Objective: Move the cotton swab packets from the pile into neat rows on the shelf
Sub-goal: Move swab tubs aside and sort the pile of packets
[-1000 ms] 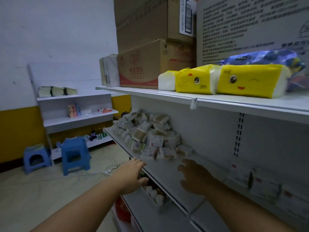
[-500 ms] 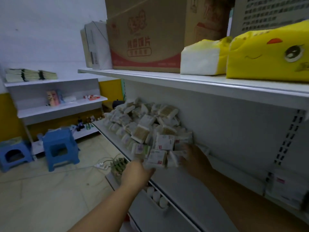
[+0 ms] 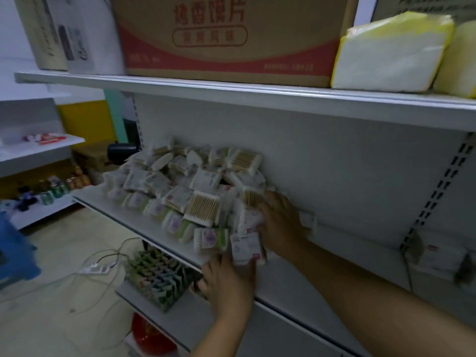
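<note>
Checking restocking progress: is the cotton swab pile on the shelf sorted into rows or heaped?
Heaped: the cotton swab packets lie jumbled, overlapping at mixed angles on the shelf; the left hand holds one packet.

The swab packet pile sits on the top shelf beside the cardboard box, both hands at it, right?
No. The head view shows the pile on the shelf below the cardboard box; left hand and right hand are at it.

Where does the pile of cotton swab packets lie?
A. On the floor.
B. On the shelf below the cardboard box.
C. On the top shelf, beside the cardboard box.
B: the pile rests on the shelf under the one bearing the cardboard box.
</note>
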Tool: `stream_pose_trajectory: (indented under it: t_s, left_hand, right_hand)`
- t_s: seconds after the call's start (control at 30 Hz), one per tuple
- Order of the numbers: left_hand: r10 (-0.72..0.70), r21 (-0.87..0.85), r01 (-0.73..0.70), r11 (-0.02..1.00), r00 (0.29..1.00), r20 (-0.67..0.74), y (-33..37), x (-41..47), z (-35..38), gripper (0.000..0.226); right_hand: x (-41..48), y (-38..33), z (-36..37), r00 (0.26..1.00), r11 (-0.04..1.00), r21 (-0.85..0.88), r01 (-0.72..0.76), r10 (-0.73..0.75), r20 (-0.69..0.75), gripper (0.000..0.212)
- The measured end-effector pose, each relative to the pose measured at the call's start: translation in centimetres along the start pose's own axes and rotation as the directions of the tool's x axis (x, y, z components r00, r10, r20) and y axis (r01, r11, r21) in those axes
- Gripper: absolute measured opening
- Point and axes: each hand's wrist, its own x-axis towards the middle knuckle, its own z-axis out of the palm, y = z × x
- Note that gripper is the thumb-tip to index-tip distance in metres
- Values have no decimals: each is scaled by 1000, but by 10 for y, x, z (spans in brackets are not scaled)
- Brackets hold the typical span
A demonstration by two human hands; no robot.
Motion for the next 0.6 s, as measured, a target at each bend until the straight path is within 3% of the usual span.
stream_pose_trajectory:
  t_s: [0.1, 0.2, 0.3, 0.37, 0.43, 0.53, 0.6]
  left_hand:
    - [-22, -111, 29, 993, 998, 64, -4, 3, -3, 48]
    - [-48, -327, 91, 941, 989, 138, -4, 6, -14, 38]
    - [-118, -630, 152, 761, 988, 96, -4, 4, -33, 29]
    - [-141, -813, 121, 569, 989, 49, -2, 5, -48, 33]
    - [-48, -895, 27, 445, 999, 7, 9, 9, -61, 34]
    - [179, -923, -57, 381, 984, 13, 40, 7, -63, 36]
    - [300, -906, -95, 413, 953, 37, 61, -5, -49, 29]
  right_hand:
    - [-3, -2, -1, 996, 998, 57, 6, -1, -94, 37]
    - [-11, -6, -8, 973, 988, 153, 7, 28, -229, 37]
    - [-20, -9, -22, 925, 925, 375, -63, 195, -325, 32]
    - [-31, -3, -31, 874, 780, 599, -181, 407, -266, 24]
    - [-49, 10, -38, 791, 585, 745, -321, 598, -128, 26]
    - [-83, 31, -46, 689, 214, 927, -308, 722, 62, 29]
    - [-107, 50, -53, 652, 57, 973, -226, 750, 108, 38]
